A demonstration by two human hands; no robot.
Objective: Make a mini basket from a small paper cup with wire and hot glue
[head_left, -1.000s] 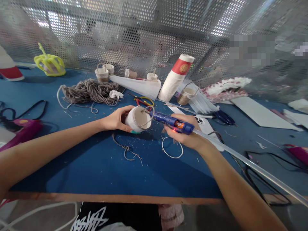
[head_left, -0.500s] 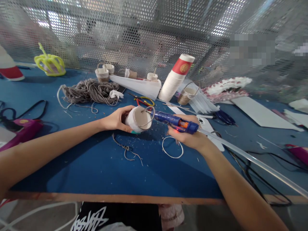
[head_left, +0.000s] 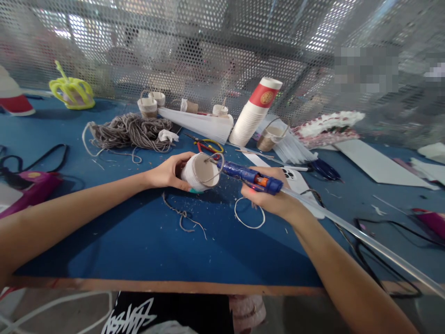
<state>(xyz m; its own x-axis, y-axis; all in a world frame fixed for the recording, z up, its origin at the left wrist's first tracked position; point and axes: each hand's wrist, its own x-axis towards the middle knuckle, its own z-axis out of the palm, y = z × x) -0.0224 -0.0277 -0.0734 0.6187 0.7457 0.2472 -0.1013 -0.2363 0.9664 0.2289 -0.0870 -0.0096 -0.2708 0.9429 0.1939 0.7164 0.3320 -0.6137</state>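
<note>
My left hand grips a white paper cup wrapped round the outside, tilted so its mouth faces right and up. A thin cord handle loops over the cup's rim. In my right hand is a blue hot glue gun, its nozzle at the cup's rim near the end of the cord. A long clear glue stick runs out of its back. Below the cup lies a frayed piece of grey yarn. A white ring rests under my right hand.
Behind my hands are pliers, a heap of grey yarn, a leaning stack of paper cups and several small handled cups. A phone lies by my right hand, with black cables beyond. Purple glue guns sit at the sides.
The glue gun and my right hand have shifted very slightly left, and the glue stick's rear end sits a little lower. My left hand and the cup have hardly moved.
</note>
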